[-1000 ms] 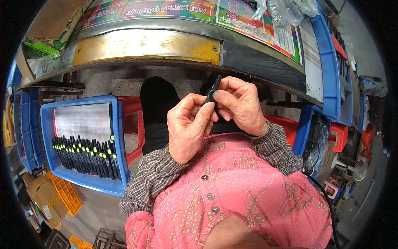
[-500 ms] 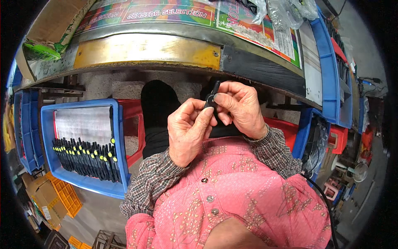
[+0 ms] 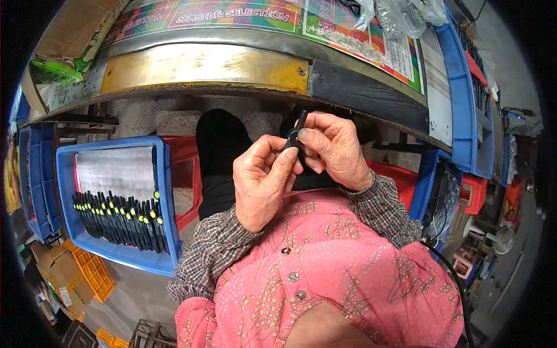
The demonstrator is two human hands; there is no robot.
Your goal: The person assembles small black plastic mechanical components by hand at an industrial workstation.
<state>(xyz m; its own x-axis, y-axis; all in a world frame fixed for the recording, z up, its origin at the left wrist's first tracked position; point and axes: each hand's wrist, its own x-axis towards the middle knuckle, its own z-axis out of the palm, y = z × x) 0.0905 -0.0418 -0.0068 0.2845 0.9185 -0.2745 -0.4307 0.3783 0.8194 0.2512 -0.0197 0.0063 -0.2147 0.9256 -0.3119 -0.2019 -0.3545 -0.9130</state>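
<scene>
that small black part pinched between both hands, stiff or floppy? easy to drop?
Probably stiff: the small black part stands straight up above the fingertips without sagging. Likely light, since the left hand and right hand hold it with fingertips alone. Its smooth dark surface and narrow shape suggest it could slip, perhaps why both hands pinch it.

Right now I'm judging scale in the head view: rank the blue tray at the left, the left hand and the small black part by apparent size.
1. blue tray, largest.
2. left hand; it sits nearer the camera, so its true size is unsure.
3. small black part, pinched by both hands, smallest.
</scene>
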